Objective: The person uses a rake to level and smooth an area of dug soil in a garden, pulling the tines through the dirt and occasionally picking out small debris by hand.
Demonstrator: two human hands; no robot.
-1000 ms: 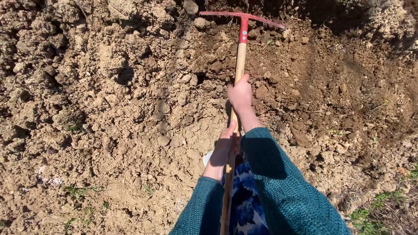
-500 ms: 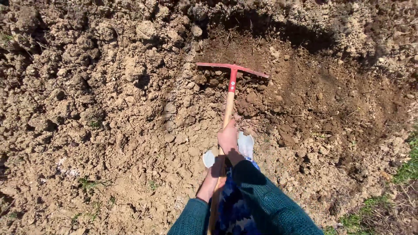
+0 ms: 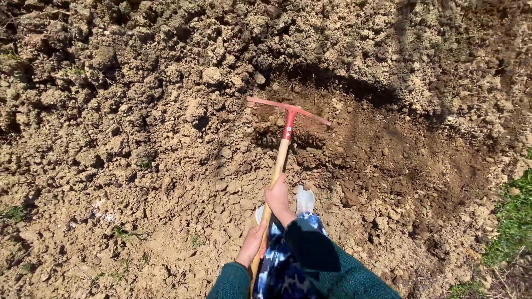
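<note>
**Red-headed rake drawn back across loosened soil**

Head view, looking down. The rake [image 3: 286,113] is the landmark: its red crossbar lies across the near edge of a dark, damp hollow [image 3: 377,144], teeth down on the clods, with a shadow just below the bar. From the red socket a pale wooden handle [image 3: 275,171] runs back toward the person. The right hand [image 3: 277,196] is wrapped around the handle about midway down, fingers curled shut on the wood. The left hand [image 3: 250,243] clasps the handle lower, nearest the body, fingers likewise closed around it. Both sleeves are teal knit; a blue-and-white patterned garment [image 3: 280,271] hangs beneath the handle, and two pale shoes [image 3: 305,199] stand just behind the right hand. Left of the rake head lies dry, lumpy earth [image 3: 127,122]; grass [image 3: 512,221] borders the far right.

Compared with a second ago, the head has been pulled from the hollow's far rim to its near side, and the hands sit closer to the body. The judgement: a pulling stroke is nearly spent.
</note>
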